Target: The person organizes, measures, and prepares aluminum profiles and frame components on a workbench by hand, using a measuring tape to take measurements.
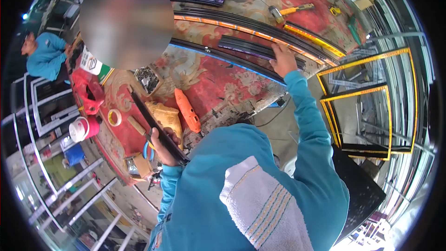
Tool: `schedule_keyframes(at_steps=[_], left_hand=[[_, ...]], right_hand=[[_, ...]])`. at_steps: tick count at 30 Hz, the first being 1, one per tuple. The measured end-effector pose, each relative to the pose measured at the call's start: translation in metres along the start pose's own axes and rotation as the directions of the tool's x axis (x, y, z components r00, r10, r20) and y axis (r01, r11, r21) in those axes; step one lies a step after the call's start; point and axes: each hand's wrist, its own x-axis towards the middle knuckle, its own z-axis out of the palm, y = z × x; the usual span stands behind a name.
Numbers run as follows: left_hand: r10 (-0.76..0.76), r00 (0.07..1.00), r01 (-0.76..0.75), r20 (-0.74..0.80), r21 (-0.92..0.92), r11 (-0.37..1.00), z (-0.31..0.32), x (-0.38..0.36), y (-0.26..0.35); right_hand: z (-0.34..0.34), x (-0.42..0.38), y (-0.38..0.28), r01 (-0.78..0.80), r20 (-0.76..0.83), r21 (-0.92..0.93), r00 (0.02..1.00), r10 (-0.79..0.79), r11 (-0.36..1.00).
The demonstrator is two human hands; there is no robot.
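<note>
My left hand (163,148) is closed around a long dark metal profile (147,117), which slants over the near left part of the carpeted table. My right hand (283,60) reaches across to the far right and grips a short black profile (246,47) with a purple strip, its fingers over the bar near one end. Beside it runs a black profile with blue film (227,62); behind lies a long profile with orange film (241,29). An orange power tool (187,110) and a yellow power tool (165,117) rest close to my left hand.
A box of small metal parts (147,80), a tape roll (114,117) and a pink-and-white bucket (80,129) are on the left. Yellow-edged frames (413,97) stand at right. A hammer (290,11) lies at the back. Another person (46,56) is at far left.
</note>
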Motion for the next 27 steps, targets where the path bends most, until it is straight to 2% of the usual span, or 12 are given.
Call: schedule_keyframes(at_steps=[1, 3, 4, 6, 9, 11, 13, 15, 19, 21, 25, 27], left_hand=[[0.013, 1.0, -0.014, 0.017, 0.028, 1.0, -0.001, -0.001, -0.002], [0.047, 0.999, -0.048, 0.023, 0.038, 0.998, 0.001, -0.002, -0.004], [0.057, 0.998, -0.057, 0.012, 0.025, 0.998, 0.003, -0.003, -0.003], [0.064, 0.998, -0.065, 0.016, 0.032, 0.997, 0.006, -0.008, 0.001], [0.108, 0.994, -0.108, 0.006, 0.025, 0.994, -0.003, -0.008, -0.001], [0.153, 0.987, -0.153, -0.043, 0.009, 0.988, -0.005, -0.007, -0.002], [0.138, 0.987, -0.139, -0.084, -0.004, 0.99, -0.014, -0.001, -0.008], [0.127, 0.986, -0.132, -0.104, -0.041, 0.99, -0.009, -0.002, -0.005], [0.097, 0.99, -0.103, -0.104, -0.046, 0.994, -0.005, -0.001, -0.006], [0.116, 0.992, -0.117, -0.04, -0.034, 0.993, -0.002, -0.002, -0.003], [0.211, 0.976, -0.21, -0.059, 0.025, 0.977, 0.016, -0.01, 0.006], [0.193, 0.981, -0.193, -0.031, 0.009, 0.981, 0.012, -0.009, 0.005]], right_hand=[[0.006, 0.006, 0.008, 0.005, 0.0, -0.046, 1.0, -0.005, 0.999], [0.016, 0.015, 0.017, -0.044, 0.192, -0.17, 0.978, 0.077, 0.984], [0.017, 0.02, 0.019, -0.026, 0.189, -0.17, 0.98, 0.059, 0.985], [0.017, 0.028, 0.023, -0.091, 0.335, -0.155, 0.932, 0.139, 0.984], [0.001, 0.029, 0.02, -0.108, 0.306, -0.068, 0.944, 0.124, 0.992], [-0.008, 0.022, 0.026, 0.043, 0.167, 0.183, 0.983, -0.074, 0.982], [-0.014, 0.014, 0.022, 0.132, 0.024, 0.313, 0.989, -0.147, 0.941], [-0.022, 0.009, 0.017, 0.134, -0.006, 0.434, 0.989, -0.146, 0.891], [-0.054, 0.008, -0.009, 0.111, 0.048, 0.483, 0.987, -0.153, 0.868], [-0.054, 0.009, -0.013, 0.14, 0.028, 0.51, 0.984, -0.179, 0.849], [-0.064, 0.008, -0.026, 0.142, 0.045, 0.529, 0.98, -0.195, 0.837], [-0.059, 0.006, -0.023, 0.112, 0.072, 0.564, 0.98, -0.184, 0.818]])
